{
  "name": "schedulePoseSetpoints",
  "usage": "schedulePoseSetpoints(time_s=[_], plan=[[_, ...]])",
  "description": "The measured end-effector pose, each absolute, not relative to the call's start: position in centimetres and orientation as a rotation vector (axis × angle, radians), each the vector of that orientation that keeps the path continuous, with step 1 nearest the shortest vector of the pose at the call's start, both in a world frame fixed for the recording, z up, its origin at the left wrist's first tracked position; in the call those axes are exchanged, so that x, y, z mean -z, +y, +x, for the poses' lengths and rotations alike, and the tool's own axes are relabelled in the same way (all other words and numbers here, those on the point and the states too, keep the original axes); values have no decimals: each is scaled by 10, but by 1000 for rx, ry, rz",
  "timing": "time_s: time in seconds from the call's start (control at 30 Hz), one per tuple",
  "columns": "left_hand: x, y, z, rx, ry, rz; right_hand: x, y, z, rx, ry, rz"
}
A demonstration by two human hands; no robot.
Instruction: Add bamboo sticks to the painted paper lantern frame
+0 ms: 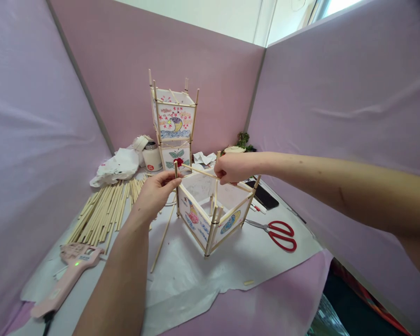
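A square lantern frame (210, 237) of wooden sticks with white drawn-on panels stands on the covered table. My left hand (159, 189) grips its left corner post, thumb and fingers closed near the top. Over the frame's open top, my right hand (229, 168) pinches a thin wooden stick (199, 171), which slants across from the left corner toward the right. Whether that stick touches the frame is hard to see. Behind stands a taller lantern (176, 122) with a moon and flowers drawn on it; its lower part is partly hidden.
Many loose sticks (100, 212) lie at left, by a pink glue gun (68, 280) with a green light. Red-handled scissors (280, 233) and a dark phone (266, 195) lie at right. A white jar (152, 157) and crumpled paper (117, 165) stand behind. Pink and lilac partitions enclose the table.
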State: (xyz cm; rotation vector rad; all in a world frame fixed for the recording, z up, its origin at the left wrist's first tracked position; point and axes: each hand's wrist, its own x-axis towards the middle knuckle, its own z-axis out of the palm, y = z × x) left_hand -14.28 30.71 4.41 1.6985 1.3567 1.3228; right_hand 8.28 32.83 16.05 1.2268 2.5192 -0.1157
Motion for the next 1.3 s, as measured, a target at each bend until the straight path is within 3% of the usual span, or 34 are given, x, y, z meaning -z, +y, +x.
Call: schedulePoseSetpoints(time_s=[0.7, 1.3], plan=[[-28, 317, -144, -1437, 1222, 1512, -159, 317, 71, 208, 2424, 1171], [-27, 319, -150, -1434, 1237, 1524, -159, 314, 60, 93, 2331, 1098]])
